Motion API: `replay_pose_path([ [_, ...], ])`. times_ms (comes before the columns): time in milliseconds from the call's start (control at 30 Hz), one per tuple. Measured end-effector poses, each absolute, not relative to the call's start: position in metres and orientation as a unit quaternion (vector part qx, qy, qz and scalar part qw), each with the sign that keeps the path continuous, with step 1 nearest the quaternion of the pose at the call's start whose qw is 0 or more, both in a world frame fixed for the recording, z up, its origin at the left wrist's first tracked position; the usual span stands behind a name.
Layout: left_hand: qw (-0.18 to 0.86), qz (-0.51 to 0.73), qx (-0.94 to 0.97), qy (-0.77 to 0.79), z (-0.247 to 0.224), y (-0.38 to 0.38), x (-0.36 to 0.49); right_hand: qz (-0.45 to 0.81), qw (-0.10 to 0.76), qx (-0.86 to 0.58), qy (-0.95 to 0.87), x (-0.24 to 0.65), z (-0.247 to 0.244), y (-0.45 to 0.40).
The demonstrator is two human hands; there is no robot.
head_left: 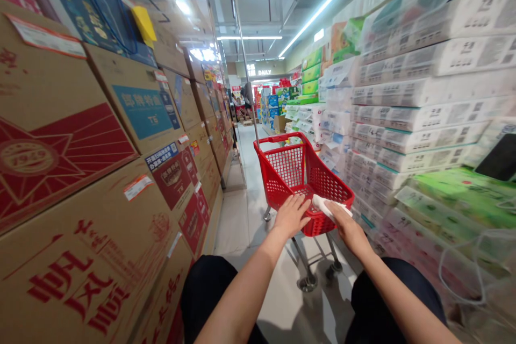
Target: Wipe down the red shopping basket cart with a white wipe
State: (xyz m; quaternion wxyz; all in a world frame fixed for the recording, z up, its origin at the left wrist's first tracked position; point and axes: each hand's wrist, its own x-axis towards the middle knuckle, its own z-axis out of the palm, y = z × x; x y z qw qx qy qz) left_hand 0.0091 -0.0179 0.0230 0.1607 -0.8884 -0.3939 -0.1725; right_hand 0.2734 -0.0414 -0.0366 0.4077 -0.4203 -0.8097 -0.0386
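A red plastic shopping cart point(284, 169) on metal legs with wheels stands in the aisle ahead of me. Its basket has perforated walls, and I see nothing inside it. My left hand point(292, 216) rests on the near rim of the basket, palm down with its fingers spread. At the near right rim, my right hand point(345, 226) presses a white cloth point(330, 208) against the cart, its fingers closed over the cloth.
Stacked cardboard boxes point(76, 188) line the left side. Piles of white tissue packs point(419, 91) and green packs point(463, 188) rise on the right. A dark flat object point(500, 157) lies at the right edge. Tiled floor point(236, 215) runs between. A person stands far down the aisle.
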Motion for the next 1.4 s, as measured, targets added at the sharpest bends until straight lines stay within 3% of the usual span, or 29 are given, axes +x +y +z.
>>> replay_pose_path([
  [467, 0.147, -0.201, -0.874, -0.418, 0.017, -0.033, 0.058, -0.095, 0.42, -0.529, -0.731, 0.274, -0.033, -0.034],
  [667, 0.14, -0.203, -0.876, -0.415, 0.015, -0.04, 0.059, -0.135, 0.379, -0.504, -0.764, 0.24, -0.036, -0.058],
  [867, 0.144, -0.18, -0.899, -0.372, 0.034, -0.019, 0.019, -0.147, 0.334, -0.474, -0.801, 0.263, -0.032, -0.059],
  [1000, 0.157, -0.201, -0.855, -0.451, 0.038, -0.011, -0.01, -0.154, 0.359, -0.495, -0.776, 0.281, -0.032, -0.044],
  [1400, 0.122, -0.218, -0.865, -0.435, 0.033, -0.028, 0.021, -0.179, 0.398, -0.525, -0.731, 0.246, -0.022, -0.045],
])
